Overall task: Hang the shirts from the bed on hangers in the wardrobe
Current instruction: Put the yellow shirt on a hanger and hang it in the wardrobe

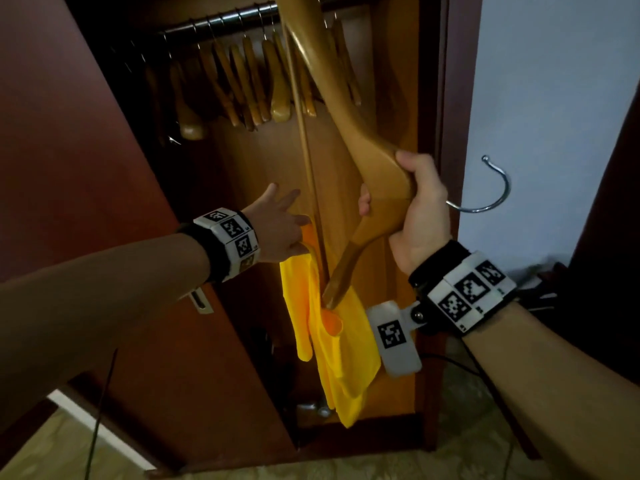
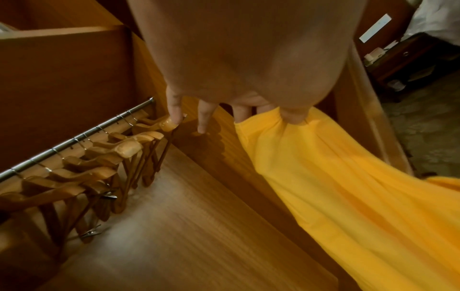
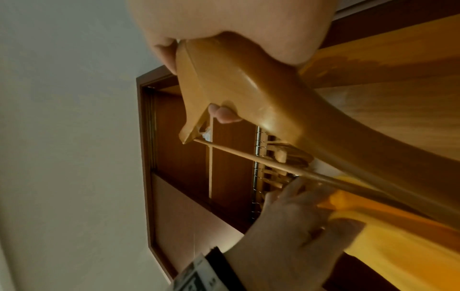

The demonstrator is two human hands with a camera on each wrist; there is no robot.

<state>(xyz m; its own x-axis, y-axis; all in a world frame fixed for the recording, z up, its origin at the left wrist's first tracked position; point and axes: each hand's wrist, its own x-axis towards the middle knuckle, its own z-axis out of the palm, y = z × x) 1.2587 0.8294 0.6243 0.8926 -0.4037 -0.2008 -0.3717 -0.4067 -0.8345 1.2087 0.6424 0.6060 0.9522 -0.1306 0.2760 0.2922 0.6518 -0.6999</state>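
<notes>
So right now the right hand (image 1: 415, 216) has its fingers wrapped around the middle of a wooden hanger (image 1: 349, 123), held tilted on end in front of the open wardrobe (image 1: 114, 188), metal hook (image 1: 485, 192) poking out sideways past the knuckles. The left hand (image 1: 277, 226) pinches a yellow shirt (image 1: 332, 341) by its top edge with thumb and a couple of fingers, while the other fingers stick out straight toward the back panel. The shirt hangs down from that pinch, and the lower arm of the hanger looks like it's poking into the fabric, maybe the neck opening, hard to say for sure.

Progress-wise: I'd call it mid-way through dressing 1 shirt. It isn't sitting on both shoulders of the hanger yet, and nothing's hooked on the rail (image 1: 221, 22). Up there I only see a row of bare wooden hangers (image 1: 239, 81), no shirts. The bed isn't in view, so no idea how many are left.
</notes>
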